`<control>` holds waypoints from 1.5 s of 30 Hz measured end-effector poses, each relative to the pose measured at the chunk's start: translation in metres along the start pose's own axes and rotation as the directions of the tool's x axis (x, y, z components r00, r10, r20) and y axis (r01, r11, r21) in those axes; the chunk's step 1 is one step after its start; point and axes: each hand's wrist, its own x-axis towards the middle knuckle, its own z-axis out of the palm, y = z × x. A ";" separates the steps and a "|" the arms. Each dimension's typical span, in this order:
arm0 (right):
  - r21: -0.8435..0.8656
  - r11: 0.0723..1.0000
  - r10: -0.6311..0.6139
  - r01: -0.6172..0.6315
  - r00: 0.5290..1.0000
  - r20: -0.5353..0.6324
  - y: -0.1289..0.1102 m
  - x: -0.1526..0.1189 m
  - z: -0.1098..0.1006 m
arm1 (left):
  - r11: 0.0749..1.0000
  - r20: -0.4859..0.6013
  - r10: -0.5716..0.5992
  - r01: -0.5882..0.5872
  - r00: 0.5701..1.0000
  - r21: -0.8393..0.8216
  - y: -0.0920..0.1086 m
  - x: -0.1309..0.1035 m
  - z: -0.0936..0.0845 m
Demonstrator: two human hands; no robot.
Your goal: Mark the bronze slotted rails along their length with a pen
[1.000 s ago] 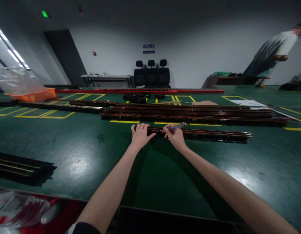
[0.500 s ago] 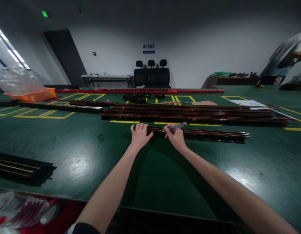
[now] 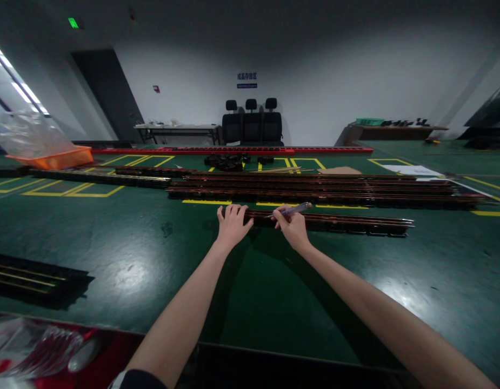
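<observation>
Starting at the far left, an orange bin (image 3: 51, 159) is sitting on the green desk (image 3: 253, 302) with a clear bag (image 3: 28, 135) bulging out of it, and nearer me a dark piece (image 3: 34, 275) is lying at the desk's left side.

Now the middle: my left hand (image 3: 232, 224) is resting on the left end of a dark rail (image 3: 355, 222), fingers spread wide over it, thumb pointing right. The rail is lying straight ahead of me, its long axis running left to right, the right end dipping slightly nearer. Behind it, a stack (image 3: 314, 189) of similar rails is stretching almost parallel.

Just right of that thumb, a slim tool (image 3: 296, 209) is slanting down leftward, its tip meeting the rail's outline; whether it's touching, I can't tell. My right hand (image 3: 291, 226) is pinching it, closer than the left to the rail's long free stretch. Further right, white paper (image 3: 412, 171) is lying beyond the stack.
</observation>
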 end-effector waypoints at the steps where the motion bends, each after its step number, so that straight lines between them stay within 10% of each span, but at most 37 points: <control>1: -0.002 1.000 0.000 0.000 1.000 -0.009 0.000 0.000 0.000 | 1.000 0.000 0.000 0.000 1.000 -0.002 0.000 0.000 0.000; 45: 0.001 1.000 -0.022 0.022 0.998 -0.061 0.003 0.000 -0.001 | 1.000 -0.021 0.006 -0.006 1.000 -0.007 -0.002 0.001 0.003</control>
